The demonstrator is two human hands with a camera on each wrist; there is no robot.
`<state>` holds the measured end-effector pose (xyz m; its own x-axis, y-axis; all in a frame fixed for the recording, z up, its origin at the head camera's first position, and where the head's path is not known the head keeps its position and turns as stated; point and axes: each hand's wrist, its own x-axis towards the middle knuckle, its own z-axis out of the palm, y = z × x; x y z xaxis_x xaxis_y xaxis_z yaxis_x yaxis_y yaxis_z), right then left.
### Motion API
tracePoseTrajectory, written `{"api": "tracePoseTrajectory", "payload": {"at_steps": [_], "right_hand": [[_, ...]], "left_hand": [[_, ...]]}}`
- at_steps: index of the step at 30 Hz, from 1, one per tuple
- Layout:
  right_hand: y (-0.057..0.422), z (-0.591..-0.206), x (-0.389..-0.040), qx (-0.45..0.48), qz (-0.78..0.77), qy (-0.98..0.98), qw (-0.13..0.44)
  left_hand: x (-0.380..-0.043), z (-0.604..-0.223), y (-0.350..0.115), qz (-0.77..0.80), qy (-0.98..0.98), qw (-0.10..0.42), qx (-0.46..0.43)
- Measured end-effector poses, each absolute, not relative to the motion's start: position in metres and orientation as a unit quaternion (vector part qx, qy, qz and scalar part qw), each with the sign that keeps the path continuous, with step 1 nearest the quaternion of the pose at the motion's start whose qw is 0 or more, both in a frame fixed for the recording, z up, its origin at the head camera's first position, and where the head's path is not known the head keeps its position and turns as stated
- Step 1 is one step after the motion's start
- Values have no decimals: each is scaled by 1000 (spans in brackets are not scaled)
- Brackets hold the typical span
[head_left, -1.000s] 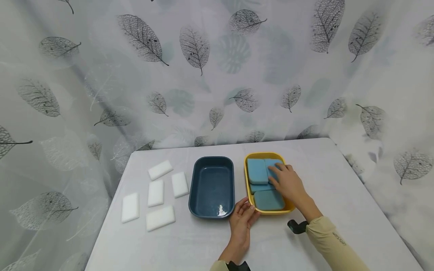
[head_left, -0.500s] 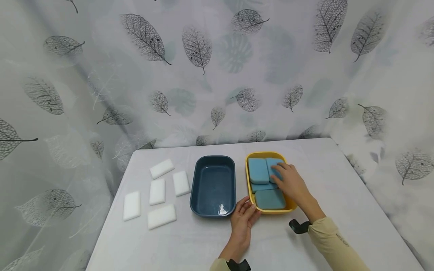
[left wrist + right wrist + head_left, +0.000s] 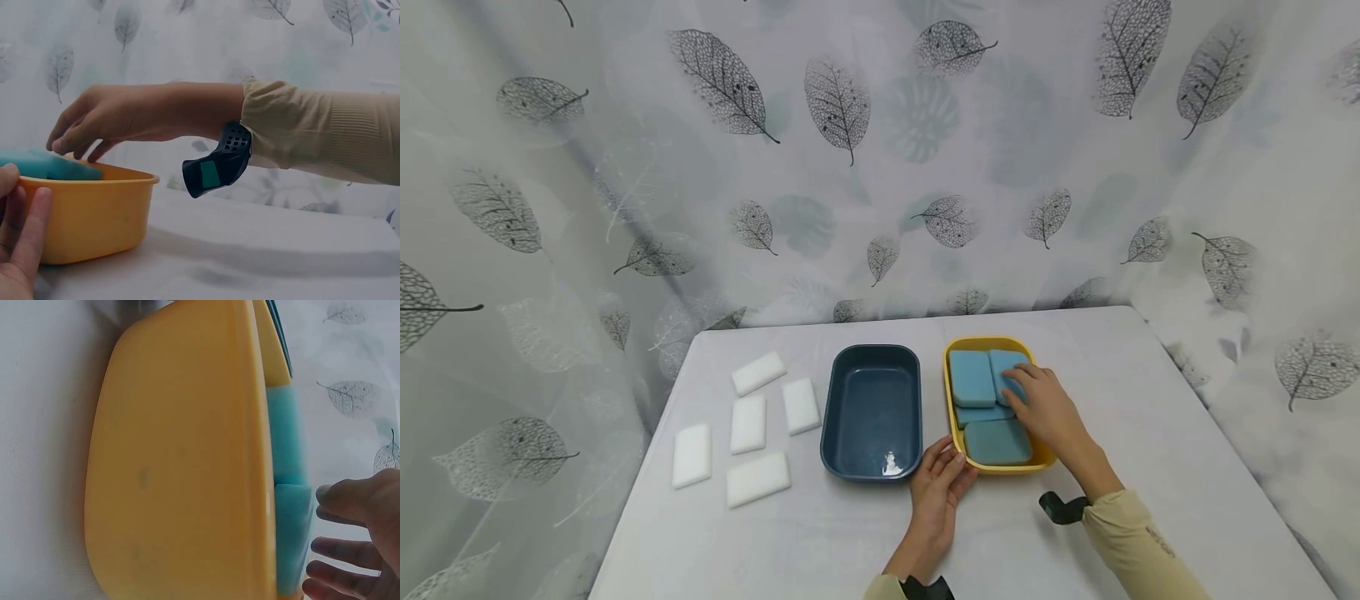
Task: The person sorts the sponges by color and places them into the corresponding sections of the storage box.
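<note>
A yellow basin (image 3: 1036, 457) holds several blue sponges, two of them lying side by side on top at the far end. Over the right top sponge (image 3: 1004, 367), my right hand (image 3: 1051, 408) hovers or lightly touches with bent, spread fingers; in the right wrist view a small gap shows between the fingers (image 3: 347, 550) and the sponge (image 3: 292, 537). My left hand (image 3: 934, 487) rests against the basin's near left corner. The left wrist view has one fingertip at the rim and straight fingers (image 3: 30, 225) along the yellow wall (image 3: 100, 219).
Just left of the yellow basin stands a dark blue basin (image 3: 871, 417) with nothing in it. Farther left, several white sponge blocks (image 3: 758, 479) lie scattered on the white-covered table (image 3: 850, 542). A leaf-patterned curtain (image 3: 880, 167) hangs behind.
The head view has shifted slightly. My right hand's fingers have moved a little over the right sponge; the left hand stays at the basin's corner.
</note>
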<state>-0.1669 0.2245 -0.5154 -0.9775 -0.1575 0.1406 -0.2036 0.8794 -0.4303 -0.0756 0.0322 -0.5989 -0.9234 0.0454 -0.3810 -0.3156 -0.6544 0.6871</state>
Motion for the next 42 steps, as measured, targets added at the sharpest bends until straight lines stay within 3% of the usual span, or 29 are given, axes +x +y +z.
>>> {"api": "tracePoseTrajectory", "payload": {"at_steps": [18,27,33,42], "right_hand": [[216,-512,-154,80,298,-949,60],[195,-508,-139,81,408,-907,70],[172,-512,-123,72,467,-879,66],[142,-515,-94,72,590,-804,-13]], "left_hand": [[-61,-586,24,869,458,95,-159],[-43,-567,5,760,645,82,-24],[-35,-553,-16,644,760,17,82],[-36,-535,-62,440,840,-218,230]]}}
